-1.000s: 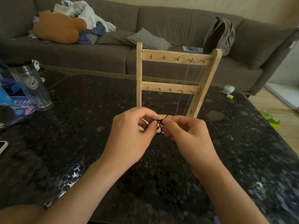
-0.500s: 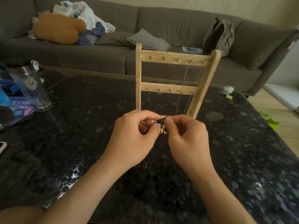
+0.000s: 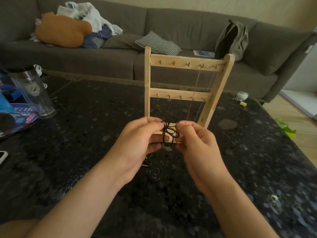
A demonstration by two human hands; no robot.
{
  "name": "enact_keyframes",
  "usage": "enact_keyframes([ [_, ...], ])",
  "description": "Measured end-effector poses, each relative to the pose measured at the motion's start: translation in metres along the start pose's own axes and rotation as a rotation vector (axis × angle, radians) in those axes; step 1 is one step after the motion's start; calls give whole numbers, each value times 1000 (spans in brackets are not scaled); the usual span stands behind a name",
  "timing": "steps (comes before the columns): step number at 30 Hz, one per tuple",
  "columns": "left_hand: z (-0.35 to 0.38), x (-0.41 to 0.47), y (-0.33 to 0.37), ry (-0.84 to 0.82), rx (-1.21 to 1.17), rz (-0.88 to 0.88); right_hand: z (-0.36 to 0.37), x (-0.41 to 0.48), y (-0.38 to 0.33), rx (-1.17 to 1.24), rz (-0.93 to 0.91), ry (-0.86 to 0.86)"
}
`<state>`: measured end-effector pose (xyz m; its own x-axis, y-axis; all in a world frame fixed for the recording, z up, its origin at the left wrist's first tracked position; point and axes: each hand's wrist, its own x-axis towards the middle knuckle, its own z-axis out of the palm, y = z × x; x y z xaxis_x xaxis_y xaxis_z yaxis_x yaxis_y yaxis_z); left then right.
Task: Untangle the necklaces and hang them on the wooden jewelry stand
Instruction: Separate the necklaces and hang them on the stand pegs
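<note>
A wooden jewelry stand (image 3: pixel 187 61) with two rails of small hooks stands upright on the dark speckled table (image 3: pixel 85 134). A thin silver necklace (image 3: pixel 195 93) hangs from hooks at the right of its top rail. Just in front of the stand's base, my left hand (image 3: pixel 140 140) and my right hand (image 3: pixel 197 141) each pinch a side of a tangled black cord necklace (image 3: pixel 169 132), whose loops spread between the fingertips. A strand of it trails down under my left hand to a small pendant (image 3: pixel 146 163) near the table.
A clear plastic tumbler (image 3: pixel 32 90) and blue packaging (image 3: pixel 17 115) sit at the table's left, with a phone corner (image 3: pixel 2 156) at the left edge. Small white and yellow items (image 3: pixel 241 98) lie at the far right. A grey sofa (image 3: pixel 171 28) with cushions and a backpack (image 3: pixel 233 38) stands behind.
My hands have drawn slightly apart and lifted, opening the black tangle into wider loops between the fingertips. The stand and silver necklace have not moved.
</note>
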<state>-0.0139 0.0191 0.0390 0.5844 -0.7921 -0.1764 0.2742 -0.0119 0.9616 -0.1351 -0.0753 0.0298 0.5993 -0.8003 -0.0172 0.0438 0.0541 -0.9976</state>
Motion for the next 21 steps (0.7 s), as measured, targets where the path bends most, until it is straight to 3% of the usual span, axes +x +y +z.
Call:
enact_keyframes([
  [4, 3, -3, 0, -45, -215, -99, 6, -2, 0, -18, 47, -76],
  [11, -7, -3, 7, 27, -282, -100, 1, 4, 6, 135, 163, 63],
  [15, -4, -1, 5, -29, -396, -78, 2, 4, 11, 203, 200, 77],
  [21, -3, 0, 3, -75, -198, 43, -3, 4, 6, 99, 124, 34],
])
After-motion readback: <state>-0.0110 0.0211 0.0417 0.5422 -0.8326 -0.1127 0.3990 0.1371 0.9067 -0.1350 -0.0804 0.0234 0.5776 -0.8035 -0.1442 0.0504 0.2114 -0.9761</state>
